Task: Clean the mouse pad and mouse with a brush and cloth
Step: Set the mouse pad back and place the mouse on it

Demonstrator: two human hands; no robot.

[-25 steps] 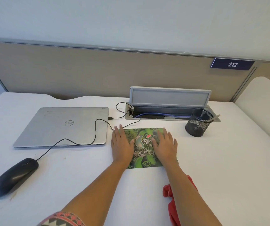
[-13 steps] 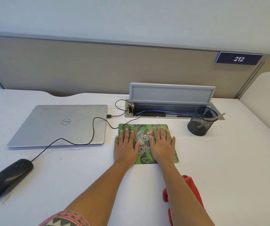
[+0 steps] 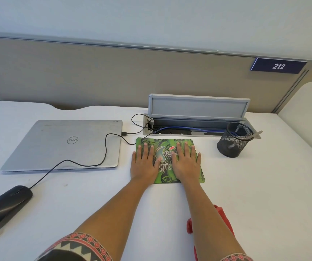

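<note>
White wall (image 3: 151,16) is seen at the far side, with a beige partition (image 3: 95,72) set below it along the far edge of a white desk (image 3: 264,185). A second pale surface is glimpsed at the far right.

A closed silver laptop (image 3: 62,146) is laid on the left of the desk. A grey cable box (image 3: 198,108) is sunk into the desk at the far centre, its lid raised upright, and blue wire is seen inside.

The green patterned pad (image 3: 164,145) is laid flat just near of the box, right of the laptop. It is pressed down by both hands: the left hand (image 3: 144,164) is spread flat on its left part, fingers straight and slightly apart, and the right hand (image 3: 186,164) is spread likewise on its right part. Nothing is held by either.

The black mouse (image 3: 2,208) is placed at the near left, well apart from the pad; its cable (image 3: 105,147) is run across the laptop's lid towards the box. A black mesh cup (image 3: 232,142) is stood right of the pad, with a grey handle seen at its rim. The red cloth (image 3: 225,217) is partly hidden under the right forearm. A blue plate (image 3: 278,65) marked 212 is fixed to the partition.
</note>
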